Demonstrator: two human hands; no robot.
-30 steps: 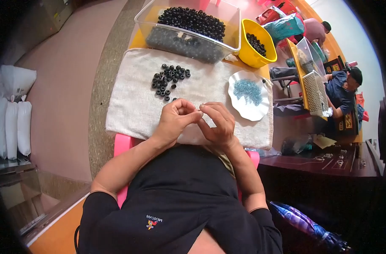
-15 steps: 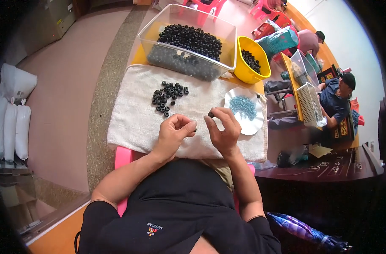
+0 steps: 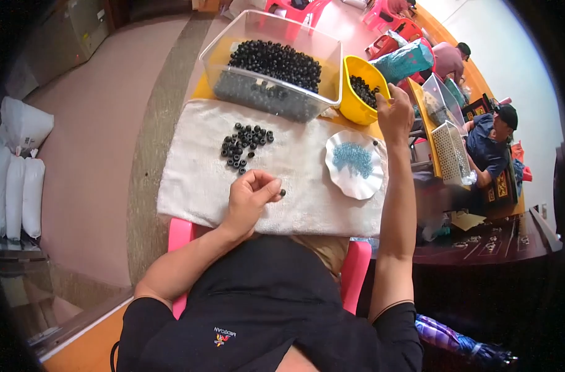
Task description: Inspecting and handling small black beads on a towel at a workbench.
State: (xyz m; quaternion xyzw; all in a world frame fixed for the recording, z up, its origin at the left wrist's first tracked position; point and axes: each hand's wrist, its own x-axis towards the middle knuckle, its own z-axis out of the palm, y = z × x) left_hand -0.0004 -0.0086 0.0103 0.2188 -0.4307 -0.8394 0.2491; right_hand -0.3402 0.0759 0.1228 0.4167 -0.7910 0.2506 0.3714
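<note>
This looks like a small bead-sorting workshop: a clear plastic bin and a yellow bowl full of black beads, a white towel as work surface, stacked white sacks, and other workers seated at neighbouring tables.

We have one head-worn fisheye view, looking steeply down from close above onto the towel-covered counter, edges bending outward.

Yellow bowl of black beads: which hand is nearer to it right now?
Right. The right hand is raised at the rim of the yellow bowl, beside its near edge. The left hand rests closed on the white towel, well short of it.
</note>
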